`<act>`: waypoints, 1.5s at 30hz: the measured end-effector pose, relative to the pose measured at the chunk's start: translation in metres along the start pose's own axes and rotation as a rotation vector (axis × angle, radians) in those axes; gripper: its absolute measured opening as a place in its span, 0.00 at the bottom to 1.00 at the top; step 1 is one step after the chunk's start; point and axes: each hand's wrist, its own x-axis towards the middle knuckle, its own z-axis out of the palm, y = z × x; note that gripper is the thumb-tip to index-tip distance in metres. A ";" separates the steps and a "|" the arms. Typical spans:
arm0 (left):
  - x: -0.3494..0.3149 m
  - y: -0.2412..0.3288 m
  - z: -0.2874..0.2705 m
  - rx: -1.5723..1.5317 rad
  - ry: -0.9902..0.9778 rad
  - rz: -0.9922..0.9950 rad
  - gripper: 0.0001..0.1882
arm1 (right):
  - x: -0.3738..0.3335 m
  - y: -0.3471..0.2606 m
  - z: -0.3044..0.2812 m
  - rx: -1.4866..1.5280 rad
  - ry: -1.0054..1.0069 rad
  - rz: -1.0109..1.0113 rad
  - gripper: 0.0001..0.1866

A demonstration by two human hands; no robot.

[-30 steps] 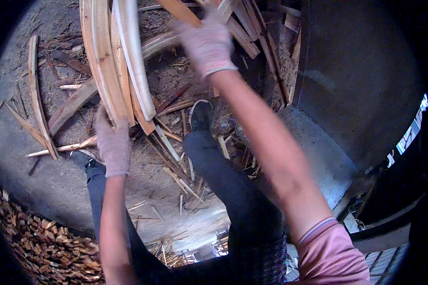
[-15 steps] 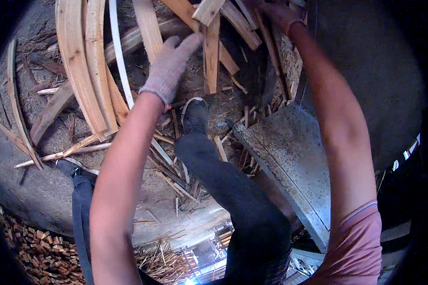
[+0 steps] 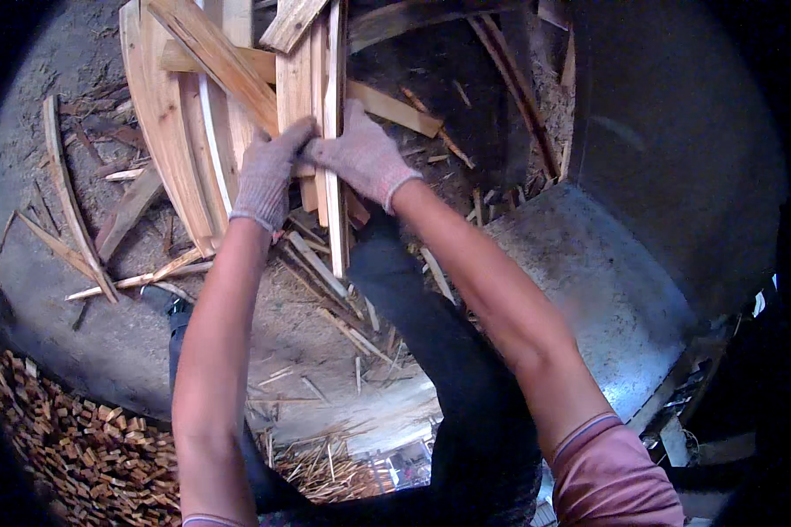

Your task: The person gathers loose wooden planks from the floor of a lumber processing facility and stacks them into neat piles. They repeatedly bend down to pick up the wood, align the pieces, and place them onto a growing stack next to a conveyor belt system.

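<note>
Floor is carrying curved boards, lying just left of the hands. Bundle of boards is running away from the floor's near edge, narrow ends poking out below both hands. Left hand and right hand are touching, wrapping round it. Step seems to be gathering; next move is probably calling for a firm 2-handed grip.

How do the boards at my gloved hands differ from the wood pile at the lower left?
The boards at your left hand and right hand are long; the wood pile shows short-looking pieces. The boards are mostly pale, while the wood pile looks darker and browner. The boards are few; the wood pile has many pieces packed together. Both look like cut wood.
</note>
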 end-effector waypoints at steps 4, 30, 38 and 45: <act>-0.051 0.001 -0.028 0.064 0.080 0.112 0.32 | -0.048 -0.016 0.026 0.246 -0.050 -0.033 0.37; 0.001 0.035 -0.154 0.888 0.534 0.724 0.30 | 0.065 0.002 -0.030 -0.478 0.577 0.073 0.56; 0.004 0.018 -0.159 0.648 0.513 0.574 0.40 | 0.047 0.008 0.017 -0.486 0.326 -0.053 0.61; -0.010 0.045 -0.140 0.644 0.381 0.412 0.47 | 0.043 0.003 0.020 -0.416 0.313 0.148 0.47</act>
